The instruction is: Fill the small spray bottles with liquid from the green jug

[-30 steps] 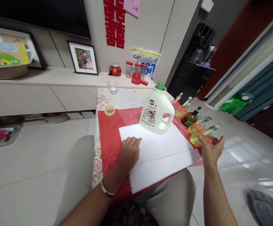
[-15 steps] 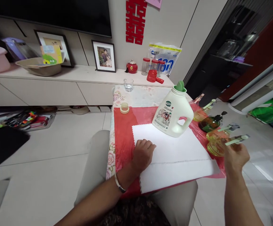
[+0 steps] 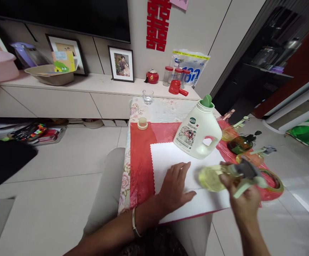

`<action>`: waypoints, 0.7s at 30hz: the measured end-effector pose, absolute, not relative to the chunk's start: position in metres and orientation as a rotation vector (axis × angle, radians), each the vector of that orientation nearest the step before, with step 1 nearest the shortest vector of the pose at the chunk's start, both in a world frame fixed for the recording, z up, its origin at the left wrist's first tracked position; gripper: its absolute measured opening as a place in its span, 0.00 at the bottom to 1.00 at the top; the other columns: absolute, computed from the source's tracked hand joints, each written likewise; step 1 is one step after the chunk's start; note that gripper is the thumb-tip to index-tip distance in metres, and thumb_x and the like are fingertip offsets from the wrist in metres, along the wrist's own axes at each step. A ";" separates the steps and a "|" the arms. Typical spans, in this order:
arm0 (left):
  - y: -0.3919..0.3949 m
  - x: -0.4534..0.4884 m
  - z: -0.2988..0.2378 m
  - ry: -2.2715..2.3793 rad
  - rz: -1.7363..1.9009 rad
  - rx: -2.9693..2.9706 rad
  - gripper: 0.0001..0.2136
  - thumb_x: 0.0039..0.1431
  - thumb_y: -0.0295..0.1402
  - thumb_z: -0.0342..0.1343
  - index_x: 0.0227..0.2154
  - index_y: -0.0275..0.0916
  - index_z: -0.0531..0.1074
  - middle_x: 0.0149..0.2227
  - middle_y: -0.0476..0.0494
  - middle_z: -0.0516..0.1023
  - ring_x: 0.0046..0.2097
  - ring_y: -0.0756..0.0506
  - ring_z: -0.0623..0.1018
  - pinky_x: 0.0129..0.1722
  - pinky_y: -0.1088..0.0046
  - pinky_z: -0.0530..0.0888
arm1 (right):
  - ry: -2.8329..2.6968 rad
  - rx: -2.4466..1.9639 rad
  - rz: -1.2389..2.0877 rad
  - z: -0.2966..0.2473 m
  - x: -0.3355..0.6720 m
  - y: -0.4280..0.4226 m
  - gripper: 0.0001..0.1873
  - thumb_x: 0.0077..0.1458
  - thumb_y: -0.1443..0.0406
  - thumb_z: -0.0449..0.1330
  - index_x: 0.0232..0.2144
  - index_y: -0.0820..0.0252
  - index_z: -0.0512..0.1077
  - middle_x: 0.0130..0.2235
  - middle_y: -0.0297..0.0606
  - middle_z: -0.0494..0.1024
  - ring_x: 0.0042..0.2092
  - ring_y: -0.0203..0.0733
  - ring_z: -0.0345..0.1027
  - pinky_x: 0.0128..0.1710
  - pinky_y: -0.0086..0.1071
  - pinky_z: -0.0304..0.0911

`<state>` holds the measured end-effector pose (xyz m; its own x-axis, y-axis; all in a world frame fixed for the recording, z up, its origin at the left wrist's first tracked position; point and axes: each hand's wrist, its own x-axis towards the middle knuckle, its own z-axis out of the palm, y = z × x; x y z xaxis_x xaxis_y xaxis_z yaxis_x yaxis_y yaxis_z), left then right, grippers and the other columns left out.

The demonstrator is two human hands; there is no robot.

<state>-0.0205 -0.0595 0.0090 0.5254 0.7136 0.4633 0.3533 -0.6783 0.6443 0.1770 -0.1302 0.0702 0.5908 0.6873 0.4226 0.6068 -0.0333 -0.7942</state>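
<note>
My right hand [image 3: 243,204] grips a small yellow spray bottle [image 3: 214,177] by its neck and trigger, tipped on its side above the white paper sheet [image 3: 170,160]. The bottle and hand are blurred by motion. My left hand [image 3: 177,186] lies flat on the sheet with the fingers spread, just left of the bottle. A white detergent jug [image 3: 198,133] with a green spout stands upright at the sheet's far edge. A red cloth [image 3: 140,156] lies under the sheet on a small flowered table.
More spray bottles [image 3: 241,144] lie along the table's right edge beside a roll of tape [image 3: 273,179]. A yellow cap [image 3: 142,123] and a glass [image 3: 147,96] sit farther back. A long cabinet [image 3: 63,92] with photo frames and jars runs behind.
My right hand has picked up the yellow spray bottle from the table's right edge and swung it left over the sheet. My left hand has opened flat and slid a little toward me.
</note>
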 end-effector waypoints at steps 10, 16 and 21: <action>-0.046 -0.054 0.000 0.965 1.083 1.698 0.43 0.42 0.31 0.70 0.62 0.42 0.56 0.56 0.36 0.71 0.55 0.35 0.74 0.57 0.52 0.74 | -1.670 -1.502 0.511 0.087 0.144 -0.093 0.27 0.56 0.55 0.66 0.58 0.49 0.73 0.59 0.40 0.72 0.60 0.48 0.67 0.63 0.46 0.63; -0.039 -0.068 -0.004 1.007 1.150 1.714 0.38 0.45 0.35 0.69 0.59 0.42 0.60 0.53 0.36 0.73 0.52 0.36 0.77 0.51 0.54 0.76 | -1.239 -1.783 0.014 0.105 0.207 -0.024 0.41 0.42 0.58 0.68 0.61 0.57 0.69 0.59 0.46 0.69 0.60 0.57 0.61 0.63 0.58 0.54; -0.041 -0.064 -0.013 0.983 1.153 1.743 0.38 0.45 0.41 0.70 0.58 0.44 0.61 0.54 0.35 0.74 0.53 0.34 0.77 0.51 0.50 0.77 | -1.011 -1.771 0.176 0.078 0.222 0.032 0.20 0.54 0.58 0.67 0.45 0.65 0.73 0.40 0.40 0.75 0.41 0.41 0.69 0.46 0.42 0.70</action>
